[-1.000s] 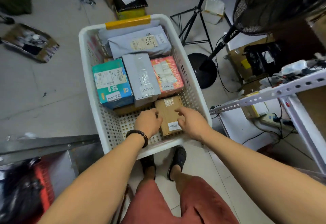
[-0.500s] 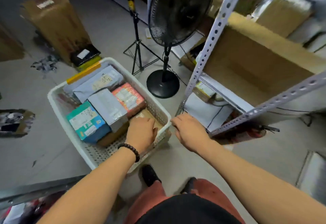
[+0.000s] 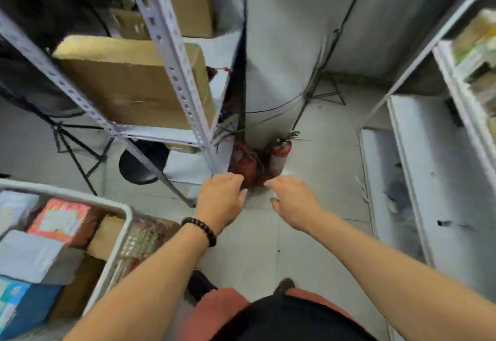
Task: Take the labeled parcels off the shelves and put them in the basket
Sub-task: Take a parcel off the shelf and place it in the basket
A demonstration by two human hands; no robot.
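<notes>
The white plastic basket (image 3: 126,222) sits on the floor at the lower left, holding several parcels: a red-and-white one (image 3: 57,220), a grey one (image 3: 32,255), a blue-green box (image 3: 24,305) and a brown carton (image 3: 106,236). My left hand (image 3: 221,201), with a bead bracelet on the wrist, hovers over the floor to the right of the basket with loosely bent fingers and holds nothing. My right hand (image 3: 294,202) is beside it, fingers relaxed, also holding nothing. A large cardboard box (image 3: 128,83) lies on the metal shelf (image 3: 171,53) ahead on the left.
Two red fire extinguishers (image 3: 276,155) stand at the foot of a white pillar just beyond my hands. A black fan base (image 3: 139,163) and a tripod (image 3: 77,147) are under the left shelf. A second shelf unit (image 3: 418,166) with parcels runs along the right.
Both hands have left the brown carton in the basket and moved right over the floor. The view has swung right, from the basket towards the shelves and pillar.
</notes>
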